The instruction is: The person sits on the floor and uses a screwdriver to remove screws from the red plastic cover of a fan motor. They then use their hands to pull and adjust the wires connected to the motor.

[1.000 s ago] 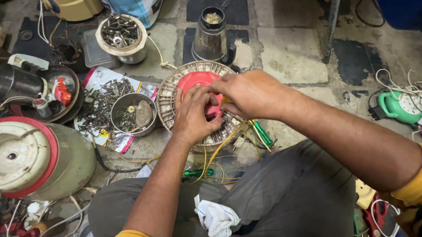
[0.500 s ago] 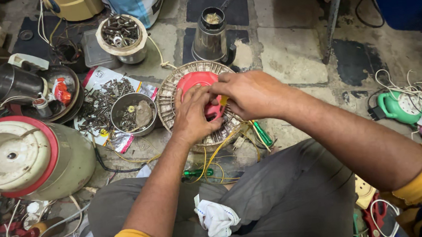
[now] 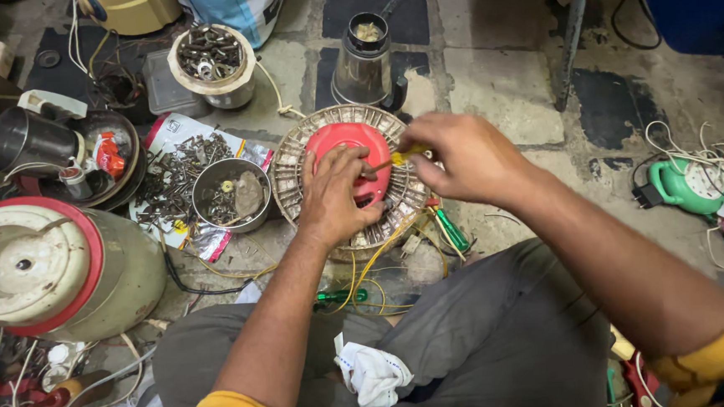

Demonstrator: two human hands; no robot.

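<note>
**Hands on a motor stator**

Cracked stone floor [image 3: 488,78], cluttered. Left hand [image 3: 338,195] lay flat, fingers spread, on the red hub of a round stator [image 3: 293,170]. Right hand [image 3: 460,157] pinched a yellow-handled screwdriver [image 3: 399,157] above it. Beyond stood a blender jar [image 3: 363,59].

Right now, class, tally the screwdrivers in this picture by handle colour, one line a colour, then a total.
Yellow handle, held in the right hand: 1
Green handle, lying on the floor: 2
Total: 3
</note>
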